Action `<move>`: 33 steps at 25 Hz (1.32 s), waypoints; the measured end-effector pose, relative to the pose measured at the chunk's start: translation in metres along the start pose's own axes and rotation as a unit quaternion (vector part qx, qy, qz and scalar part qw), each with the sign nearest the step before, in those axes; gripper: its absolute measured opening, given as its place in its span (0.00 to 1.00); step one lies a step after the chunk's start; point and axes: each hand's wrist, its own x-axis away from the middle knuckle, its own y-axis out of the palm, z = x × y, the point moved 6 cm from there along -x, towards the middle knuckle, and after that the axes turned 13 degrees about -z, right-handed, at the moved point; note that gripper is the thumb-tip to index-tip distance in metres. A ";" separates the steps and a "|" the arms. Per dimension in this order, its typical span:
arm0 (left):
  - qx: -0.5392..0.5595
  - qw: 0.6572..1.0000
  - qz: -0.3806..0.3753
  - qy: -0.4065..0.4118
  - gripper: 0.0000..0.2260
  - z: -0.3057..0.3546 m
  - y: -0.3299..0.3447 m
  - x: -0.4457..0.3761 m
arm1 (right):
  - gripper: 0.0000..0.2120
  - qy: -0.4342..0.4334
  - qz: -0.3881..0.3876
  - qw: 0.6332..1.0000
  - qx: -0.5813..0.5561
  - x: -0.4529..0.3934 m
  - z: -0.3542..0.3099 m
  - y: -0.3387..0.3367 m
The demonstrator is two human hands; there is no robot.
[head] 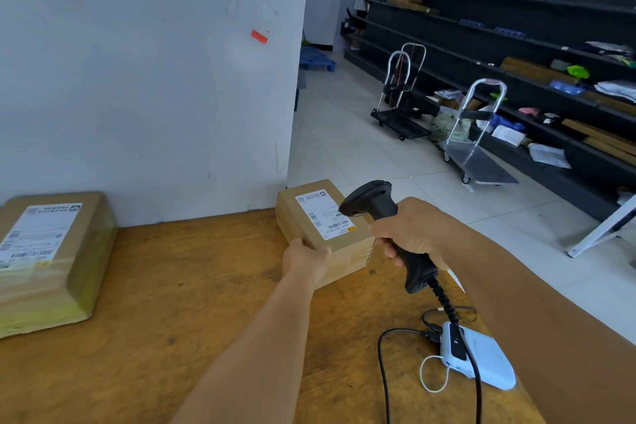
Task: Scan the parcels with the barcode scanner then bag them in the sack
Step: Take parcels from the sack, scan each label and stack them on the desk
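Two bare forearms, hands (304, 260) uncovered (no sleeves, gloves or jewellery visible)

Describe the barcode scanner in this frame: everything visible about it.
The barcode scanner is black, matte plastic by its look, pistol-shaped. The right hand grips its handle, head tilted down over the label on the small parcel. A coiled black cable runs from the handle's base down toward the table.

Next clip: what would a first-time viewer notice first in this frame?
Probably the black barcode scanner at centre right, gripped by the right hand and aimed at the label of a small cardboard parcel that the left hand holds at the far edge of the wooden table. A larger labelled parcel sits at the table's left.
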 end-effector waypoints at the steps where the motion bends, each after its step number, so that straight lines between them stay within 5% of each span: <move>1: -0.002 1.000 0.001 0.001 0.19 0.001 0.000 0.001 | 0.06 -0.001 -0.003 1.000 0.001 0.002 -0.001 -0.001; 8: -0.010 1.000 -0.011 0.007 0.20 -0.003 0.000 0.010 | 0.04 -0.027 0.046 0.997 -0.055 -0.016 0.010 -0.005; 11: 0.053 0.998 -0.040 -0.006 0.19 -0.011 -0.007 0.018 | 0.08 -0.055 0.130 0.989 -0.050 -0.037 0.024 -0.003; 15: 0.126 0.989 -0.068 -0.029 0.20 -0.026 -0.020 0.013 | 0.15 -0.067 0.115 0.989 -0.062 -0.063 0.032 0.026; 21: 0.273 0.961 -0.031 -0.024 0.24 -0.048 -0.040 0.048 | 0.13 -0.128 0.140 0.980 -0.064 -0.044 0.021 0.052; 29: 0.364 0.918 0.140 0.069 0.18 -0.110 -0.075 0.190 | 0.06 -0.243 0.011 0.964 -0.108 0.050 0.027 0.133; 33: 0.399 0.876 0.262 0.074 0.29 -0.175 -0.081 0.305 | 0.06 -0.286 -0.107 0.945 -0.116 0.122 0.040 0.197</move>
